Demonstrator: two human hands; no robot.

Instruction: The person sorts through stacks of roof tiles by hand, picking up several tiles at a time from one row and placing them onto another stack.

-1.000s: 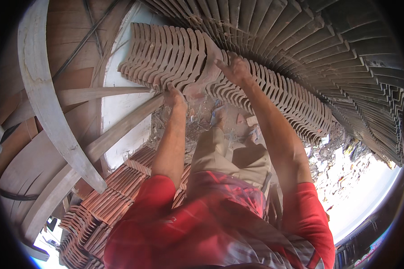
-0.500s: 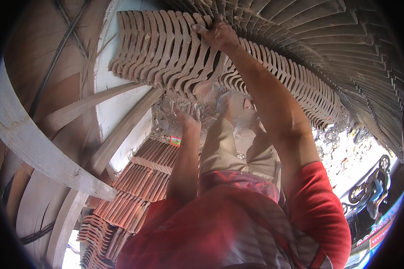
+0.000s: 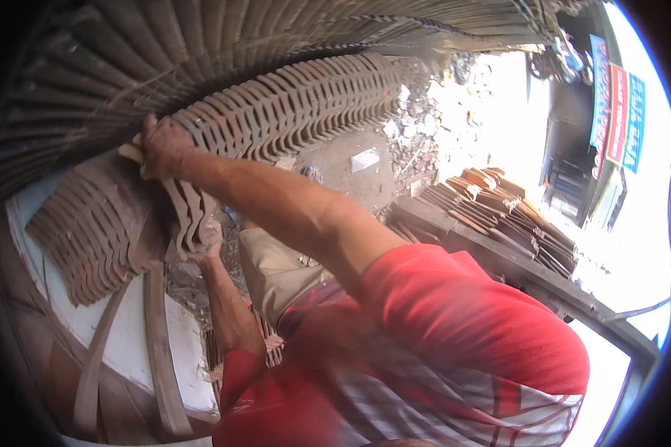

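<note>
Between my two hands is a small bunch of wavy clay roof tiles [image 3: 189, 207], standing on edge. My right hand [image 3: 169, 149] is wrapped over their upper ends. Lower down, my left hand [image 3: 210, 237] grips their bottom ends, its fingers partly hidden by the tiles. To the left of the bunch stands a packed row of the same tiles [image 3: 86, 220], with a dark gap between. A longer row of tiles [image 3: 283, 104] runs off to the right, close beside my right hand.
Dusty stacked tiles [image 3: 201, 37] rise along the far side. Wooden battens [image 3: 159, 335] lean at the lower left beside a white panel [image 3: 183, 346]. A timber beam [image 3: 492, 257] and more stacked tiles [image 3: 499, 220] stand at the right. Rubble [image 3: 440, 104] litters the ground.
My view has swung to the right. My left hand, open and apart from the tiles before, now grips their bottom ends. The bunch has come away from the left row, leaving a gap.
</note>
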